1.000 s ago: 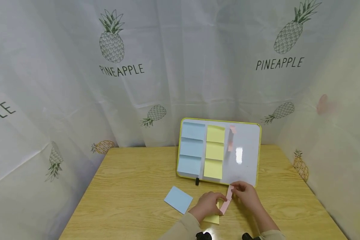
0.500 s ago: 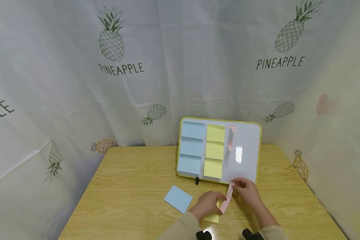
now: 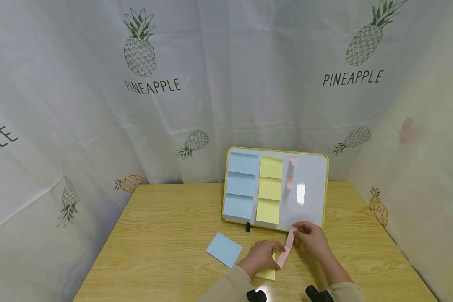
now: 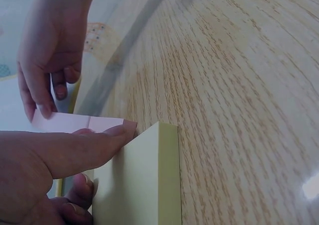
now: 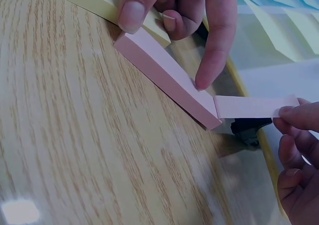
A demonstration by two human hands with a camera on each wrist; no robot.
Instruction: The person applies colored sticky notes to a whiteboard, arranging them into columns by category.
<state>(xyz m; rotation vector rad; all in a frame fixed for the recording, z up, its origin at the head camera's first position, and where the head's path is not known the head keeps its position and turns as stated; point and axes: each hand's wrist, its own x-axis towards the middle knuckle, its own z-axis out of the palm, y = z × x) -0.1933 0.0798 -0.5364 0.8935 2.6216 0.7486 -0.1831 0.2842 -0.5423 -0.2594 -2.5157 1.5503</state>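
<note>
A narrow pad of pink sticky notes (image 5: 164,75) lies on the table, held at its two ends between the thumb and index finger of my left hand (image 3: 262,256). From the pad's far end a single pink sticky note (image 5: 249,107) stretches out, bent up at the join and still touching the pad. My right hand (image 3: 312,239) pinches the free end of that note between thumb and finger, close to the whiteboard's lower edge. Partly under my left hand is a thick yellow sticky-note pad (image 4: 137,180).
Behind the hands a yellow-framed whiteboard (image 3: 309,180) leans back, bearing columns of blue notes (image 3: 241,185), yellow notes (image 3: 269,188) and two small pink strips (image 3: 290,183). A black clip-like piece (image 3: 248,227) sits at its lower edge. A blue pad (image 3: 224,250) lies to the left.
My right hand has moved slightly up and away from the pad, drawing the pink note's free end toward the whiteboard. The left hand stays in place on the pad.
</note>
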